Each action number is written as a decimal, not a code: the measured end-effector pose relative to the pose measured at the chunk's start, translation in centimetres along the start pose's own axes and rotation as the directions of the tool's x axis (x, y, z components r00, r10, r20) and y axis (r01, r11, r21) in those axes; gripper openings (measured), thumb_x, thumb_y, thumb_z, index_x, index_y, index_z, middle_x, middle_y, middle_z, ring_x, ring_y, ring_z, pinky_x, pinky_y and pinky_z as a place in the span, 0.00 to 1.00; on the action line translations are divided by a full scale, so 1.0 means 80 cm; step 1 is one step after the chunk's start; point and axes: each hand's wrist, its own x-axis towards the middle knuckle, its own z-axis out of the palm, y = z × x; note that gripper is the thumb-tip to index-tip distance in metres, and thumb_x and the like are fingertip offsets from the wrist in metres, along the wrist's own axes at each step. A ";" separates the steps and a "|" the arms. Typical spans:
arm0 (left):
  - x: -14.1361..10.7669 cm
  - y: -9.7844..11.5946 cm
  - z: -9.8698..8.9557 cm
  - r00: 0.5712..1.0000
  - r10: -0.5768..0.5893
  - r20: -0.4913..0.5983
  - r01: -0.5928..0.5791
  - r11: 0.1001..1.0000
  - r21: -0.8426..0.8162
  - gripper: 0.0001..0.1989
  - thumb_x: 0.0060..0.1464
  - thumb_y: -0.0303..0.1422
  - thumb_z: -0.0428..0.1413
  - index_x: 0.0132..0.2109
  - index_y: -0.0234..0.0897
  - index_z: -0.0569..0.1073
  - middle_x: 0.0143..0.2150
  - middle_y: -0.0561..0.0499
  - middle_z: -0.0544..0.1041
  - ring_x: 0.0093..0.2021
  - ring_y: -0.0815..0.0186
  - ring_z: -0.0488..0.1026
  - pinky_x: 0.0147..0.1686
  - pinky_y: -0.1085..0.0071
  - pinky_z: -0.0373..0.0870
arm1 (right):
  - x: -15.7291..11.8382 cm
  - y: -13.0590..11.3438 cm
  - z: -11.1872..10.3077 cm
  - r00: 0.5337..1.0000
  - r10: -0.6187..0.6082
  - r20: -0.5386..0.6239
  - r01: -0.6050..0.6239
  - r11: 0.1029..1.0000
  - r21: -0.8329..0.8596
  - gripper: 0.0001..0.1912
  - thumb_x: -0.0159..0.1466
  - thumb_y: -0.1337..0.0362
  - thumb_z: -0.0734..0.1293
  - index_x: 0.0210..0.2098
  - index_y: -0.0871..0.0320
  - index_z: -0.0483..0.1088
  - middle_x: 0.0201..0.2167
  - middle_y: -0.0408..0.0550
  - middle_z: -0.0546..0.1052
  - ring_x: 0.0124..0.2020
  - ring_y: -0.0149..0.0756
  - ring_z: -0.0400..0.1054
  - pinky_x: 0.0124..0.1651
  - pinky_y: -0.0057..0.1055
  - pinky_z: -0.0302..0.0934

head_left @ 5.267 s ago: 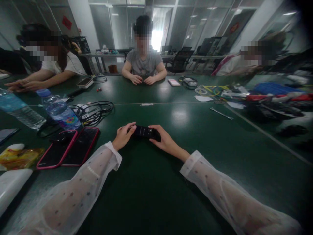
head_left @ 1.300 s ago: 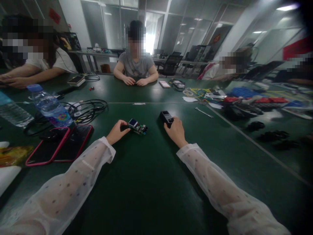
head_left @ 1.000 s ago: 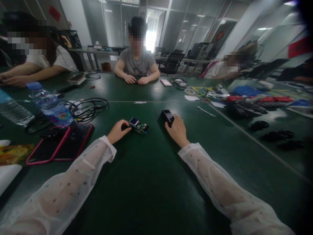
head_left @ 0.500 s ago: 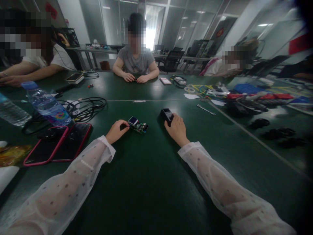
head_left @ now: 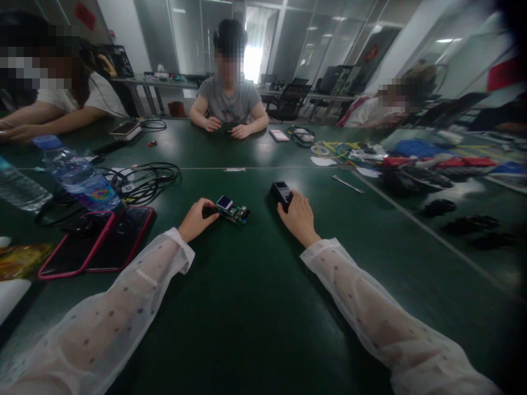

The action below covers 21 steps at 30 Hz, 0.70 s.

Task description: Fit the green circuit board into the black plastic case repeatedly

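A small green circuit board with a little square screen lies on the dark green table. At its left edge, the thumb and fingers of my left hand pinch the board. To the right of the board is a black box-shaped device with a grey top face. My right hand is wrapped round the near right end of this device, which hides part of it. Both forearms are in sheer white sleeves.
At left are two red-edged phone-like items, a water bottle and black cables. A wrench lies right, near tangled wires and dark parts. A person sits opposite; others sit left and right.
Both my hands, the board and the black device hold nearly the same places. The person opposite has raised their hands slightly, with a dark object between them.
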 end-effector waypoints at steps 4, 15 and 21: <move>-0.001 0.003 -0.001 1.000 -0.011 0.015 0.011 1.000 0.015 0.15 0.54 0.37 0.59 0.47 0.38 0.69 0.49 0.45 0.73 0.52 0.57 0.71 0.53 0.55 0.67 | 0.001 0.001 0.000 1.000 -0.004 0.004 0.004 1.000 0.013 0.28 0.64 0.57 0.58 0.57 0.72 0.58 0.46 0.70 0.71 0.46 0.55 0.64 0.46 0.49 0.62; 0.000 0.014 0.002 1.000 0.023 0.005 -0.024 0.954 0.298 0.15 0.59 0.43 0.54 0.47 0.39 0.75 0.48 0.45 0.76 0.50 0.55 0.71 0.49 0.55 0.68 | 0.002 0.000 -0.001 1.000 -0.011 0.008 0.010 1.000 0.010 0.29 0.65 0.55 0.58 0.57 0.71 0.58 0.48 0.69 0.70 0.47 0.55 0.65 0.46 0.49 0.62; 0.001 0.011 0.001 0.999 0.027 0.018 -0.031 0.937 0.348 0.17 0.60 0.45 0.52 0.45 0.40 0.78 0.48 0.46 0.77 0.49 0.55 0.71 0.49 0.55 0.67 | 0.003 0.002 0.003 1.000 -0.004 0.027 0.004 1.000 0.002 0.29 0.65 0.55 0.58 0.58 0.71 0.58 0.49 0.69 0.70 0.48 0.56 0.64 0.48 0.50 0.61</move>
